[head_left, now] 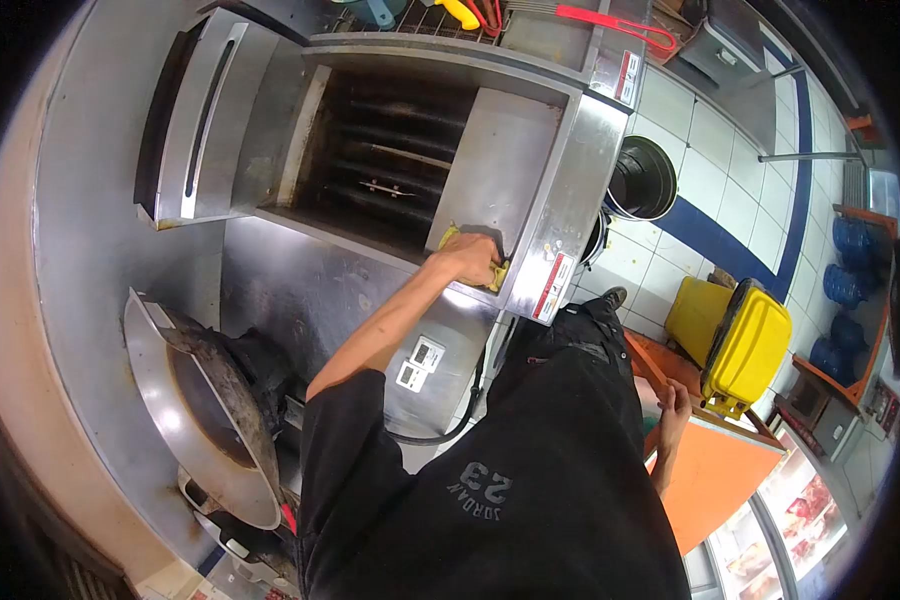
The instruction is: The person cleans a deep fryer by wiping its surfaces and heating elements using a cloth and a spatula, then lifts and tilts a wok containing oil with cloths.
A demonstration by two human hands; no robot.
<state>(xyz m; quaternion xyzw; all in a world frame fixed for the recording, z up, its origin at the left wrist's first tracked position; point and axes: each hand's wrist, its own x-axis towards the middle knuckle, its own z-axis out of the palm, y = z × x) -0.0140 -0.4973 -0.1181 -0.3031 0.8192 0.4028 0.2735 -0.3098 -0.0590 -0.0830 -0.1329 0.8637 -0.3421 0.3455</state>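
Observation:
My left hand presses a yellow cloth against the flat metal panel at the near right corner of the stainless steel fryer. Its fingers are curled over the cloth, whose edges stick out on both sides. Beside the panel lies the dark open well, with bars or tubes inside. My right hand hangs low at my right side, by the edge of the orange counter. Its fingers are loosely apart and nothing shows in them.
A large metal pan stands at the left. Two small white timers sit on the steel front. Right of the fryer are a dark round bucket and a yellow bin on white tiles. Red-handled tongs lie at the top.

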